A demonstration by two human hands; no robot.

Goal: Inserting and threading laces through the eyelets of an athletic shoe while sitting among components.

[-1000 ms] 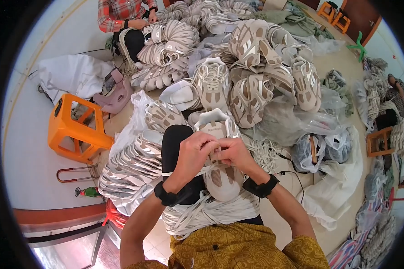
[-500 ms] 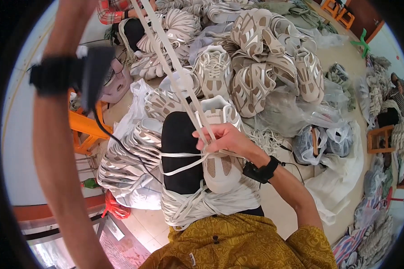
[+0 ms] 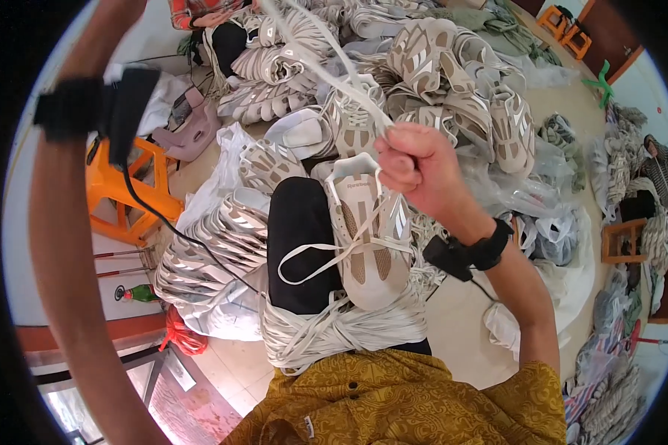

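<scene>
A beige-and-white sneaker (image 3: 371, 278) rests toe toward me against my black-clad leg (image 3: 300, 245). One shoelace (image 3: 304, 256) is threaded across its front and loops loosely over the leg. My right hand (image 3: 419, 167) is closed in a pinch above the shoe's right side, holding the white lace (image 3: 341, 81) that stretches up and left out of view. At the top left edge, my left hand (image 3: 115, 18) is mostly cut off and its fingers are hidden. A bundle of white laces (image 3: 341, 334) lies across my lap.
A heap of similar sneakers (image 3: 423, 55) fills the far middle. On the left are a stack of shoe uppers (image 3: 208, 259), an orange stool (image 3: 130, 196) and a red bag (image 3: 182, 334). Clear plastic bags (image 3: 557, 230) lie right. Another person's sleeve (image 3: 189, 13) shows far left.
My right hand has risen up and right off the shoe, drawing the lace along. The lace loop on the leg has slackened. My left arm has shifted slightly left and up.
</scene>
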